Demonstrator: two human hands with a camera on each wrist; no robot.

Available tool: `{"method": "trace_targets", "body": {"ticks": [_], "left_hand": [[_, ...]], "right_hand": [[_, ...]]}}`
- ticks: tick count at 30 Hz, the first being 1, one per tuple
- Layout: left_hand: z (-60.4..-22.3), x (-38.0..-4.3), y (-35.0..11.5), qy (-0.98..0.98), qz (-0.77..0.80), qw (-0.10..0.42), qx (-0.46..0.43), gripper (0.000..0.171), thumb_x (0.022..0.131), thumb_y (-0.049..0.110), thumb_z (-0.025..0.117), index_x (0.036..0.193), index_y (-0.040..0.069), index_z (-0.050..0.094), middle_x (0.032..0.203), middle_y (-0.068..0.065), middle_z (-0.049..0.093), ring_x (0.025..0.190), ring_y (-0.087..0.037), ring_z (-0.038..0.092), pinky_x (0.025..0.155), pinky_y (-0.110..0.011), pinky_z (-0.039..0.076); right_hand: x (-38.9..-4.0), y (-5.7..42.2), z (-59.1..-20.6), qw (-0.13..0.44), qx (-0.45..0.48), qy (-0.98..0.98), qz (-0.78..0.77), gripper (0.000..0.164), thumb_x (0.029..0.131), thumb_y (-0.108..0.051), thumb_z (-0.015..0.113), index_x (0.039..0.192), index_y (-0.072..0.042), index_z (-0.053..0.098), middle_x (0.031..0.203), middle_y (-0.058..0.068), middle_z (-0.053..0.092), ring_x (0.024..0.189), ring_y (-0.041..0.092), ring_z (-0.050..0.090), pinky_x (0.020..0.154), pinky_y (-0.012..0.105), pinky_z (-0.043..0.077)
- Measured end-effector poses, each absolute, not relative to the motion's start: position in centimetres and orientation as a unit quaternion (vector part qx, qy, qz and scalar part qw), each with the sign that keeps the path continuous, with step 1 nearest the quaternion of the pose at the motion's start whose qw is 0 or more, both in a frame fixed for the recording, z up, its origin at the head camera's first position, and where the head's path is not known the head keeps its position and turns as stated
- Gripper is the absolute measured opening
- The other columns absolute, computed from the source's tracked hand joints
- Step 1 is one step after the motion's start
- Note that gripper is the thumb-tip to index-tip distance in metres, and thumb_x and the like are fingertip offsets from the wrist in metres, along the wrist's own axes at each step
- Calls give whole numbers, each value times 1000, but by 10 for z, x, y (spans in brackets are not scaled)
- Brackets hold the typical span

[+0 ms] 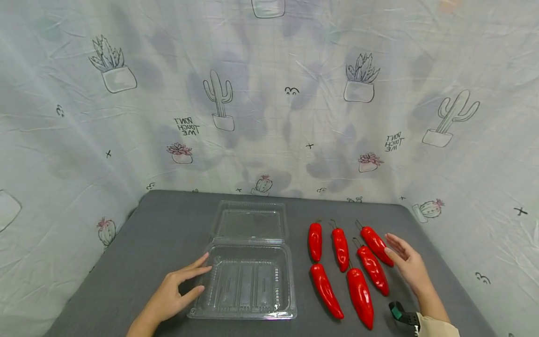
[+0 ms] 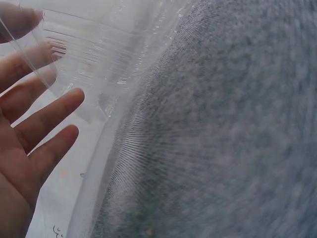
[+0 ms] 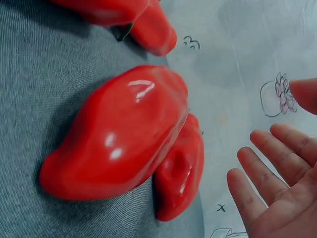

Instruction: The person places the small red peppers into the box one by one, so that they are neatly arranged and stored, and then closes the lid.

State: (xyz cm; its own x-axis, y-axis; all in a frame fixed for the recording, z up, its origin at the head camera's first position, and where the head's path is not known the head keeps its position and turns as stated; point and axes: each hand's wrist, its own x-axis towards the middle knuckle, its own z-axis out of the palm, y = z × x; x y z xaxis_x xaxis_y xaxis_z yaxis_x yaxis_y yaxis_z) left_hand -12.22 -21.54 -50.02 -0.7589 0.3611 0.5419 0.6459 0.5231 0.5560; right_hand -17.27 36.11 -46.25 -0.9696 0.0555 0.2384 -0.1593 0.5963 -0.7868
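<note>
A clear plastic clamshell box [image 1: 248, 281] lies with its lid [image 1: 252, 222] folded back behind it. At its left side is my left hand [image 1: 174, 290], fingers spread and fingertips right at the rim. The left wrist view shows those fingers [image 2: 52, 116] extended, some of them seen through the clear plastic. Several shiny red chili peppers with thin green stems are laid out to the right of the box. My right hand [image 1: 406, 262] hovers beside the rear right pepper [image 1: 376, 245], palm turned inward, holding nothing. In the right wrist view a large pepper [image 3: 119, 136] lies left of the relaxed fingers [image 3: 262, 176].
More peppers lie at the front, one left [image 1: 326, 290] and one larger [image 1: 360, 297]. The grey tabletop [image 1: 168, 224] ends at a white curtain [image 1: 269, 117] with cactus drawings at the back and sides. A black and green strap [image 1: 404, 314] is at the right wrist.
</note>
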Motion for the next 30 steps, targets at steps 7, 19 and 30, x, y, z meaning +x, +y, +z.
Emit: {"method": "trace_targets", "body": {"ticks": [7, 19, 30], "left_hand": [[-508, -126, -217, -839, -406, 188, -310, 48, 75, -1, 73, 121, 5, 63, 140, -20, 48, 128, -9, 44, 100, -11, 32], [-510, -127, -217, -843, -404, 185, -305, 48, 75, -1, 73, 122, 6, 63, 141, -19, 48, 127, -9, 44, 90, -24, 46], [-512, -126, -216, -843, -406, 189, -299, 46, 76, -1, 73, 121, 6, 64, 140, -19, 49, 127, -9, 43, 90, -25, 46]], "right_hand": [[-182, 370, -467, 93, 7, -890, 447, 57, 96, -28, 55, 142, 2, 39, 142, 24, 44, 106, -23, 39, 79, 1, 37], [-199, 384, -475, 17, 7, -893, 449, 63, 96, -29, 55, 145, 3, 31, 147, 28, 34, 133, 20, 41, 80, -1, 33], [-213, 385, -490, -5, 22, -900, 435, 65, 95, -28, 57, 145, 5, 30, 146, 30, 33, 132, 46, 30, 81, -2, 29]]}}
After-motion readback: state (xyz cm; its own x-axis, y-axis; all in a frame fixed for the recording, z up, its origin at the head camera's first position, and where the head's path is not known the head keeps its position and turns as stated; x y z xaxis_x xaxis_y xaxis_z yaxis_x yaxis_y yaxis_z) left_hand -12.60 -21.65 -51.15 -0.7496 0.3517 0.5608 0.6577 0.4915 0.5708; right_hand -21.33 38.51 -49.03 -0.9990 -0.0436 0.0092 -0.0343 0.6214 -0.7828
